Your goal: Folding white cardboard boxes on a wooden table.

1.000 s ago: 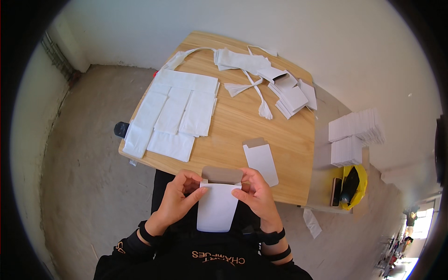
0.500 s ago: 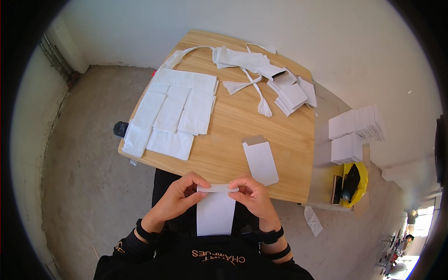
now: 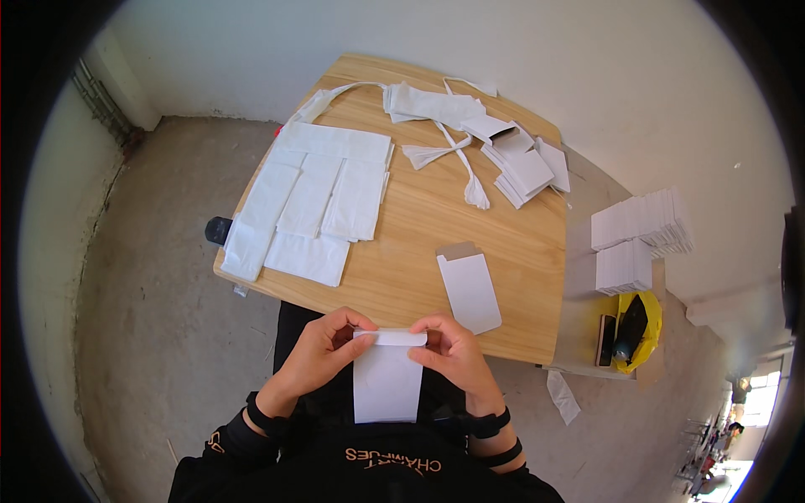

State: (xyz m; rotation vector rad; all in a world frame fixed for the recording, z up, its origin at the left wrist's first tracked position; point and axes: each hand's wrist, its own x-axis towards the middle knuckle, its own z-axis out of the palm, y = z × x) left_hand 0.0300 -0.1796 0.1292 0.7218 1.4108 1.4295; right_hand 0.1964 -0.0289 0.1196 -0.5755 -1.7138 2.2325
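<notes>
Between your hands, in front of your torso, is a flat white cardboard box (image 3: 387, 386), its body hanging down toward you. Your left hand (image 3: 321, 350) pinches its top left corner between thumb and fingers, and your right hand (image 3: 455, 356) grips the top right corner likewise. Along the edge between your thumbs runs a narrow white folded flap (image 3: 392, 338) — the fold looks made, though whether it is tucked in or merely held down, I cannot tell. Just beyond your right hand, on the pale wooden table (image 3: 411, 222), lies a second flat white carton with a grey-brown flap (image 3: 468, 293); that flap extends open, so its closing seems yet to be done. Farther out, ahead of your left hand, are overlapping flat white packets (image 3: 356, 197). Well to the right of your right hand, a yellow plastic bag (image 3: 652, 335) sits near neat stacks of white cardboard pieces (image 3: 625, 267), which I judge untouched so far. Farthest ahead of your right hand is a loose pile of white cartons (image 3: 528, 172) — one shows a dark open end, so not all look closed — beside twisted white strips (image 3: 444, 155).
</notes>
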